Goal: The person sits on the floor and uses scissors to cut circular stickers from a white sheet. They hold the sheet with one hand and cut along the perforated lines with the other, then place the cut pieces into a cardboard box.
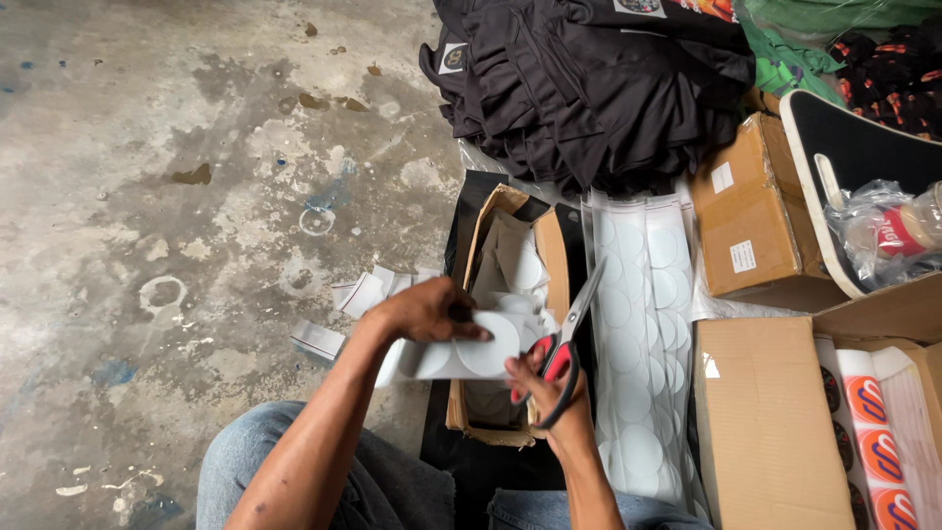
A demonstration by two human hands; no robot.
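My left hand (424, 311) grips a white sheet printed with round stickers (461, 355), holding it over a small open cardboard box (488, 424). My right hand (551, 378) holds scissors (566, 339) with red and black handles, blades pointing up and to the right beside the sheet's right edge. The box contains white paper offcuts. Long strips of white round stickers (643, 344) lie just right of the box.
A stack of folded black garments (589, 79) lies at the top. Closed cardboard boxes (746, 206) and an open box of orange round labels (873, 432) sit on the right. White paper scraps (358, 294) lie on the stained concrete floor (177, 196). My jeans-clad knees are below.
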